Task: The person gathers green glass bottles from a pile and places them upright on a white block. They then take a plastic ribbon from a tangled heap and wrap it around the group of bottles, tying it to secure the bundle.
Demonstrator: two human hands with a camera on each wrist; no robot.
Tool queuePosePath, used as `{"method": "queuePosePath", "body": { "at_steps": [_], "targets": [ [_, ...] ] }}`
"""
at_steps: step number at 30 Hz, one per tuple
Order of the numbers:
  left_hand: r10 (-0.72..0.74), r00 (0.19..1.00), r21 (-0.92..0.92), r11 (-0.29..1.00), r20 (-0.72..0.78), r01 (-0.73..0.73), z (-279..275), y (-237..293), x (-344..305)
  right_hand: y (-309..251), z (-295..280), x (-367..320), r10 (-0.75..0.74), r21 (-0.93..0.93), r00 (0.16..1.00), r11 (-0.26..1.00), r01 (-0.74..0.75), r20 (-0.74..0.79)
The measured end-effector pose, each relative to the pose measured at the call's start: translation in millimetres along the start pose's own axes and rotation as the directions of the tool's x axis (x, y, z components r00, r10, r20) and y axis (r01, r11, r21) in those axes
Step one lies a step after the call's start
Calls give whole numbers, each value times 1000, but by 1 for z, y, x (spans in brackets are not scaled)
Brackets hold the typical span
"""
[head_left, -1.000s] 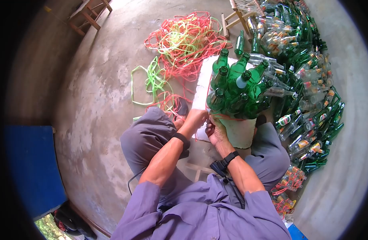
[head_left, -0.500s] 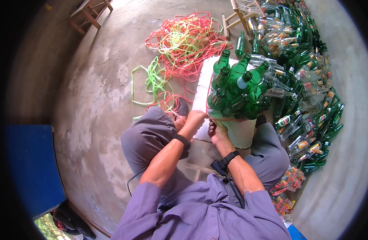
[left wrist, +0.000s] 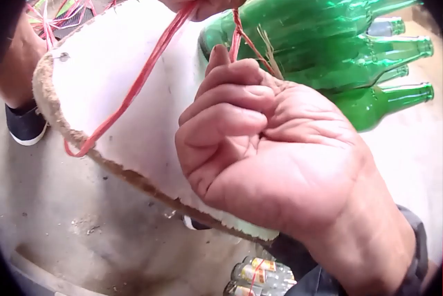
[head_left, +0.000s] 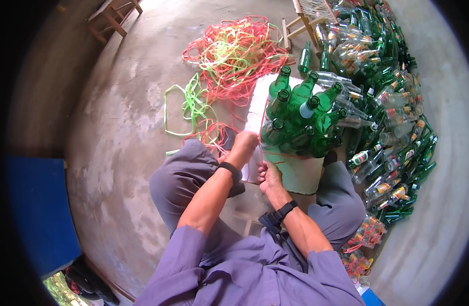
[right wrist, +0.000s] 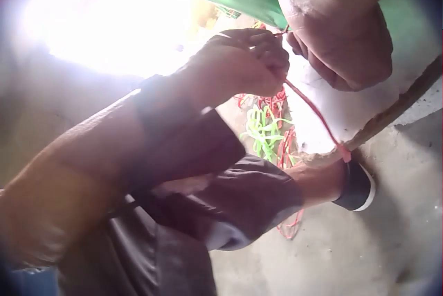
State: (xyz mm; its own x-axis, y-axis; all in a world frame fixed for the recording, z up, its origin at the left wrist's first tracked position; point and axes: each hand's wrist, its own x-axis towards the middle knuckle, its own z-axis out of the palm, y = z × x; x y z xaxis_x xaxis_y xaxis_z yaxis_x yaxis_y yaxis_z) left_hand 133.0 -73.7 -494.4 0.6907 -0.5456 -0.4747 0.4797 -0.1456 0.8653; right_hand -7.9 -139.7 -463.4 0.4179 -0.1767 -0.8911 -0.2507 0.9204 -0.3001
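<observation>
Several green glass bottles point(head_left: 302, 102) stand bunched together on a white board point(head_left: 301, 176) with a rough brown edge. Red plastic twine point(head_left: 276, 154) runs round the lower part of the bunch. At the board's near left, my left hand point(head_left: 244, 146) pinches the twine, and a loose length point(left wrist: 142, 92) hangs from it over the board's edge. Close beside it, my right hand point(head_left: 270, 177) has its fingers curled on the twine, palm side showing in the left wrist view. Between the hands a short twisted piece point(left wrist: 237, 27) shows. The left fingertips are partly hidden.
A tangled heap of red and green twine point(head_left: 239, 56) lies ahead on the floor. Many loose bottles point(head_left: 392, 122) are piled along the right wall. A wooden stool point(head_left: 306, 23) stands at the back, and a blue panel point(head_left: 38, 209) at the left. My knees flank the board.
My hands, close together at the bottles' near left corner before, have drawn apart; the right one came toward my body. The head view has shifted slightly.
</observation>
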Motion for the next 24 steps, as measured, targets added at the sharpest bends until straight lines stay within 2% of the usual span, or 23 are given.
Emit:
{"method": "queuePosePath", "body": {
  "at_steps": [1,2,4,5,7,8,10,12,14,16,17,18,19,20,21,22,23,24],
  "targets": [
    [-65,998,-40,997,-18,64,6,21,-7,1,0,-9,-22,3,1000,1000,22,-8],
    [-58,998,-32,998,3,58,4,22,-6,0,1,-16,-46,8,999,999,46,-14],
    [15,1000,168,986,16,-17,-5,9,10,-1,0,-20,-57,20,997,998,58,-43],
    [14,1000,169,985,17,-16,-10,0,19,-2,1,-21,-71,26,995,997,73,-66],
    [194,977,246,946,82,-209,-17,-19,35,2,4,-18,-45,24,996,999,47,-82],
    [191,978,248,947,83,-206,-17,-22,37,4,5,-16,-20,21,995,1000,22,-98],
    [108,994,215,970,21,-110,-14,-19,38,2,-1,-11,-35,13,994,999,36,-105],
    [87,996,152,984,18,-88,-27,-46,54,-6,-8,-9,-48,5,993,999,49,-111],
    [67,998,81,994,19,-68,-24,-45,51,-23,-13,-17,-130,28,987,991,133,-97],
    [-94,990,20,995,-109,97,-6,-7,30,-25,-11,-26,-171,4,982,985,172,-78],
    [95,992,145,986,-77,-83,-12,-31,45,-22,-13,-29,-191,-47,979,981,188,-67],
    [273,962,263,930,-27,-257,-22,-64,63,-19,-11,-30,-207,-98,977,975,201,-53],
    [517,856,535,717,22,-447,-16,-59,60,-21,-10,-30,-202,-101,978,975,196,-48],
    [341,934,301,907,-112,-295,-10,-58,53,-24,-11,-32,-201,-78,978,977,196,-62],
    [3,991,-41,999,-136,-8,-5,-27,36,-24,-14,-33,-199,-56,977,979,195,-81],
    [-322,946,-371,884,-41,285,0,-6,25,-22,-18,-35,-193,-58,977,980,188,-87],
    [-316,948,-372,885,-38,280,0,-20,32,-25,-18,-34,-221,-67,971,974,216,-92],
    [110,983,69,992,-146,-101,0,-46,44,-29,-18,-32,-255,-77,963,966,248,-92]
  ]
}}
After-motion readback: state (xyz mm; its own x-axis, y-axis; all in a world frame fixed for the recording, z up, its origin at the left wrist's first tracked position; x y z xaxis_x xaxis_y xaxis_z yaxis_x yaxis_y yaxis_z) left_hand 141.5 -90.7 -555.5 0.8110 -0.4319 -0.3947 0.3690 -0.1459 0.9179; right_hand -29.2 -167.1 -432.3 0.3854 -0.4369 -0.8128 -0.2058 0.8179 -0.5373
